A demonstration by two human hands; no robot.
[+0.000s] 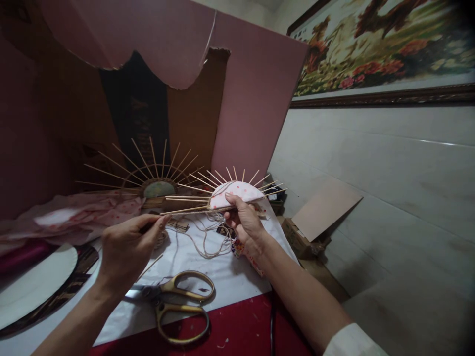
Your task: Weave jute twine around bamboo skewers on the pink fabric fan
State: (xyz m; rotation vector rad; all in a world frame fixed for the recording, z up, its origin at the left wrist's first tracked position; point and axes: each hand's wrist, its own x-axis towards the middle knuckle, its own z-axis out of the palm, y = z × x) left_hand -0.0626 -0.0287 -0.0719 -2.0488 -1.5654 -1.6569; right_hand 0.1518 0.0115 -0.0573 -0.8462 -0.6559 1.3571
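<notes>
My right hand [243, 217] grips a half-round piece [241, 192] covered in white cloth with pink spots, thumb on its face. Thin wooden sticks fan out from its curved edge. A stick [185, 210] runs out leftward along its lower side, and my left hand [129, 247] pinches that stick's far end. Loose twine [213, 252] lies on the table below the piece. Near my left wrist are gold-handled scissors [185, 301], their blades partly hidden behind the arm. Farther back stands a similar half-round with a stick fan [159, 189].
Pink-spotted cloth [85, 212] is heaped at the left. A white plate [37, 287] sits at the left edge. White paper [237, 277] covers part of the red table [237, 324]. A large pink board [256, 94] rises behind; boxes [297, 237] stand at the right.
</notes>
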